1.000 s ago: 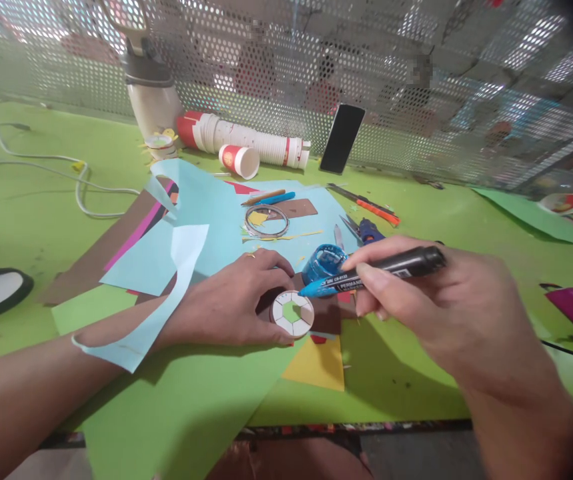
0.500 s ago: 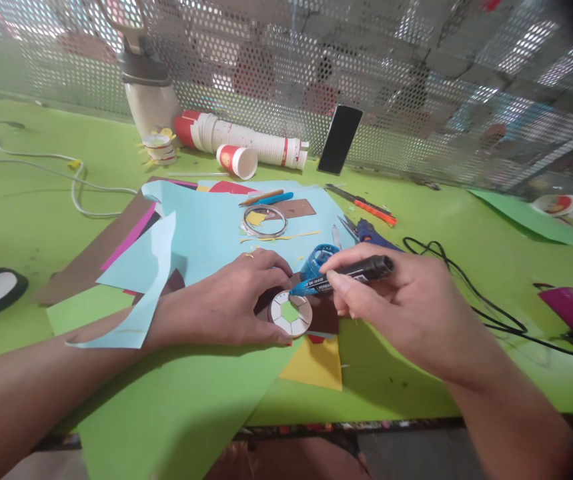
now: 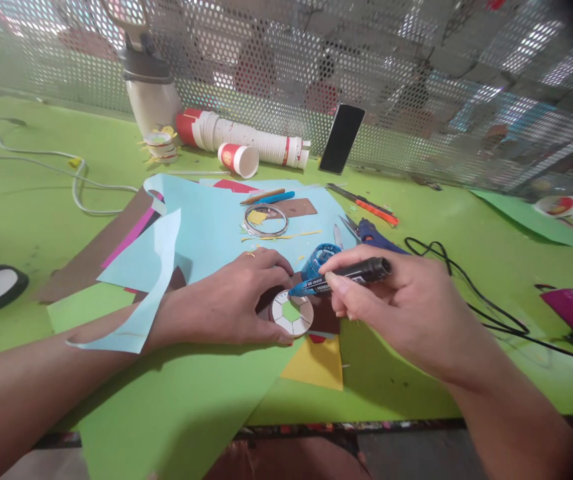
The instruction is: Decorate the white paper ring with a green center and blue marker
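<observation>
Between the thumb and fingers of my left hand (image 3: 239, 300) is a small round disc (image 3: 300, 325), white around a green centre, with dark lines dividing the white ring. My right hand (image 3: 391, 300) grips a blue and black marker (image 3: 351, 275), and its tip touches the upper left of the white ring. Just behind the marker sits a blue roll of tape (image 3: 319, 257). Dark brown paper (image 3: 327, 313) lies under the disc. A curled strip of light blue paper (image 3: 159, 287) rests over my left forearm.
Behind lie a clear tape ring (image 3: 265, 233), pens (image 3: 276, 197) and a cutter (image 3: 376, 212). A blue glue gun (image 3: 373, 233), stacked paper cups (image 3: 251, 140), a propped phone (image 3: 341, 140) and a white jug (image 3: 151, 100) stand farther out. A black cable (image 3: 491, 323) runs right.
The marker tip stays on the white ring, where a few more small marks seem to show near it. Both hands hold nearly the same position; the view shifts slightly.
</observation>
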Available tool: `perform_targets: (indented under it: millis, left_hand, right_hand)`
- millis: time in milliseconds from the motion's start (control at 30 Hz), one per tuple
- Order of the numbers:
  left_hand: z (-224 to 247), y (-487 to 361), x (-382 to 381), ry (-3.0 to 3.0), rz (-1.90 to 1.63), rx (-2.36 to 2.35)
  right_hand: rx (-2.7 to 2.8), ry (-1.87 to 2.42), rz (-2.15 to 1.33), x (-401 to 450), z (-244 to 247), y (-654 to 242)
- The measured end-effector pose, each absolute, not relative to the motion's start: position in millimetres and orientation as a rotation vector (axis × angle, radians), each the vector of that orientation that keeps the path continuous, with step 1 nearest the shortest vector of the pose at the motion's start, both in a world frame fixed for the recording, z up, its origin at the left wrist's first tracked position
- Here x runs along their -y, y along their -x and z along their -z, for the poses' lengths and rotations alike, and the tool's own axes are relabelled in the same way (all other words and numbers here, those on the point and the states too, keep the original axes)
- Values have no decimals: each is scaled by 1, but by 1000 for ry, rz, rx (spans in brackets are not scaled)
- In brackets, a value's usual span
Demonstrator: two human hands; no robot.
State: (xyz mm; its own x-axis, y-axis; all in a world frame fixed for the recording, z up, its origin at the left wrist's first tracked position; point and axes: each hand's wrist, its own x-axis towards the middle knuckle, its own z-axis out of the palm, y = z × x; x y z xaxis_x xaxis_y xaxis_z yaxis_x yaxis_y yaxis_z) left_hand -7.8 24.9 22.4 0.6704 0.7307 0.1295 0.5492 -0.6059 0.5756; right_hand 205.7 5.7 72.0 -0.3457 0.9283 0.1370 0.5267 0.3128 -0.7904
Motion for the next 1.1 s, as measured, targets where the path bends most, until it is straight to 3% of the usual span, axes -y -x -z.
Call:
perform_targets:
  millis: [667, 1100]
  left_hand:
    - [-22, 8, -23, -2371, -491, -989]
    - [-22, 8, -24, -2362, -499, -973]
  right_hand:
    - [2001, 1282, -846, -7, -69, -205]
    - [2251, 1289, -290, 1, -73, -200]
